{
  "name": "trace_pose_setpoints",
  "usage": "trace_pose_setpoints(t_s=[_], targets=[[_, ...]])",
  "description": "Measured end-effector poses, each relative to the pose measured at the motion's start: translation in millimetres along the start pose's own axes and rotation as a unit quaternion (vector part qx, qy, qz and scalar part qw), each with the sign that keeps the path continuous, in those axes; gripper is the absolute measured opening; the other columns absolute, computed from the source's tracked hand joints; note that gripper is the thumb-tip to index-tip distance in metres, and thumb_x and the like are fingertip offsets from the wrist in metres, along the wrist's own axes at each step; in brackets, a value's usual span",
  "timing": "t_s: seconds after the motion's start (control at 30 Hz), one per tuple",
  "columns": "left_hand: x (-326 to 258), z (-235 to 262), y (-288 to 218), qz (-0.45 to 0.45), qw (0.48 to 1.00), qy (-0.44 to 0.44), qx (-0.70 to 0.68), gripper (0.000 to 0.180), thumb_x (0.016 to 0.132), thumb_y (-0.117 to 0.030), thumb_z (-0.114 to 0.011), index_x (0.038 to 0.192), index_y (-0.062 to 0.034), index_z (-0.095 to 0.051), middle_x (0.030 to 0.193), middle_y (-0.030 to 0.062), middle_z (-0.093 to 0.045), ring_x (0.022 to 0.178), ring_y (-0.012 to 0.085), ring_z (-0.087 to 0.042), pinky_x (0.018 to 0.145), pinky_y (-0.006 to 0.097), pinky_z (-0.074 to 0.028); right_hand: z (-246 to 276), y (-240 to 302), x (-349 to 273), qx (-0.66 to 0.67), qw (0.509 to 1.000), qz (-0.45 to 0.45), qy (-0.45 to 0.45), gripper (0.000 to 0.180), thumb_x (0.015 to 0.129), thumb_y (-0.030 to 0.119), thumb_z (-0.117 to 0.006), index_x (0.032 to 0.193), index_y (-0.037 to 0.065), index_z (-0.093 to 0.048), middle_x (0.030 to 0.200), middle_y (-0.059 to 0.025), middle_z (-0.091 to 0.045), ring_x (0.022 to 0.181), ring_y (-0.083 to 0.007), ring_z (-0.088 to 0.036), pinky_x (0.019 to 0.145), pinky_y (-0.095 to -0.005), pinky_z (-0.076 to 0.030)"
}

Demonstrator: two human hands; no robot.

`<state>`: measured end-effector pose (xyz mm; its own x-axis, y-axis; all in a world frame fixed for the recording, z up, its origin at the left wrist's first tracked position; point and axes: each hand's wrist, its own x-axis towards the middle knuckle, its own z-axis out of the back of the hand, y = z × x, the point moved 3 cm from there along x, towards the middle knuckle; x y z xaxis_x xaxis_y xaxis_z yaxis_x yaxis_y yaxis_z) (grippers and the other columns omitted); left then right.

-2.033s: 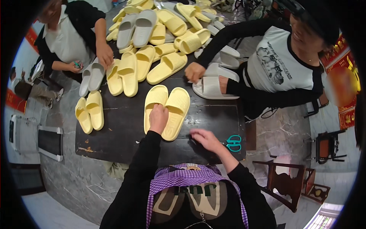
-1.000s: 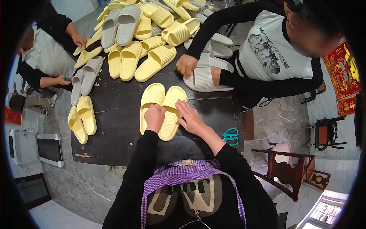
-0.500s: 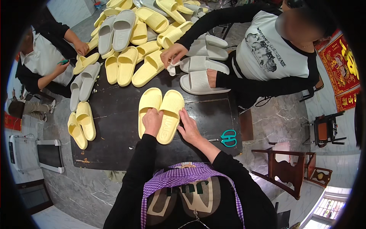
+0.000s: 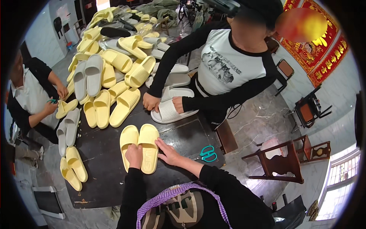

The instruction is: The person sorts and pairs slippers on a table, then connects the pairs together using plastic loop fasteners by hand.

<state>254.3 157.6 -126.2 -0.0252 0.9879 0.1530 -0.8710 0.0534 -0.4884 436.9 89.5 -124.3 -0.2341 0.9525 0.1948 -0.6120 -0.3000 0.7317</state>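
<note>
On the dark table in front of me lies a pair of yellow slide sandals side by side, toes pointing away: the left slide (image 4: 129, 135) and the right slide (image 4: 148, 152). My left hand (image 4: 134, 155) is closed on the left slide, its curled fingers partly hidden at the strap's opening near the inner edge. Against the outer edge of the right slide rests my right hand (image 4: 168, 152), fingers stretched out and thumb apart. Teal-handled scissors (image 4: 208, 154) lie to the right of that hand.
The dark table (image 4: 103, 168) carries a large heap of yellow and grey slides (image 4: 118, 61) at the far left. A yellow pair (image 4: 76, 164) sits near the left edge. Across to the right, a co-worker handles a grey slide (image 4: 167, 112); another person (image 4: 34, 91) works at left.
My view has tilted up and shifted; my hands stay on the yellow pair. The right-hand co-worker's hand, earlier holding something small and white, has moved to the grey slide's toe.
</note>
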Motion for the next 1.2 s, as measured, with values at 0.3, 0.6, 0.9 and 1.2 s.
trace_pose_setpoints(t_s=[0.3,0.6,0.9,1.2], targets=[[11.7,57.7,-7.9,-0.089,0.982,0.07,-0.152,0.025,0.079,-0.02,-0.059,0.074,0.0046,-0.06,0.072,0.0186,-0.058,0.061,0.0345,-0.056,0.057,0.04,-0.044,29.9,34.0,3.0,0.062,0.996,-0.005,-0.062,0.054,0.082,0.016,-0.06,0.129,0.002,-0.038,0.129,-0.0197,-0.044,0.116,-0.0323,-0.048,0.095,-0.0379,-0.04],[154.4,97.7,9.8,0.225,0.388,0.099,-0.888,0.012,0.088,-0.014,-0.052,0.08,-0.0057,-0.052,0.061,-0.0002,-0.049,0.051,0.0116,-0.044,0.049,0.024,-0.039,-39.4,140.4,25.7,0.484,0.866,-0.035,0.124,0.035,0.082,0.008,-0.062,0.114,0.001,-0.049,0.096,-0.007,-0.056,0.087,-0.0099,-0.056,0.076,-0.0238,-0.047],[204.7,91.9,36.9,0.298,0.332,-0.114,-0.888,0.017,0.082,-0.004,-0.043,0.067,-0.0098,-0.041,0.055,0.0001,-0.037,0.048,0.0142,-0.038,0.05,0.027,-0.038,-11.6,171.6,45.9,0.593,0.785,-0.118,0.132,0.017,0.079,0.003,-0.062,0.091,0.002,-0.05,0.071,-0.0022,-0.053,0.063,-0.0091,-0.053,0.058,-0.0228,-0.045],[206.5,112.9,62.2,0.322,0.327,-0.218,-0.861,0.015,0.074,-0.007,-0.038,0.061,-0.0128,-0.034,0.05,-0.0007,-0.032,0.043,0.0138,-0.034,0.047,0.027,-0.036,10.7,189.2,41.4,0.527,0.806,0.014,0.268,0.009,0.078,0.0,-0.058,0.081,0.005,-0.051,0.069,0.0,-0.052,0.064,-0.0075,-0.052,0.06,-0.021,-0.043]])
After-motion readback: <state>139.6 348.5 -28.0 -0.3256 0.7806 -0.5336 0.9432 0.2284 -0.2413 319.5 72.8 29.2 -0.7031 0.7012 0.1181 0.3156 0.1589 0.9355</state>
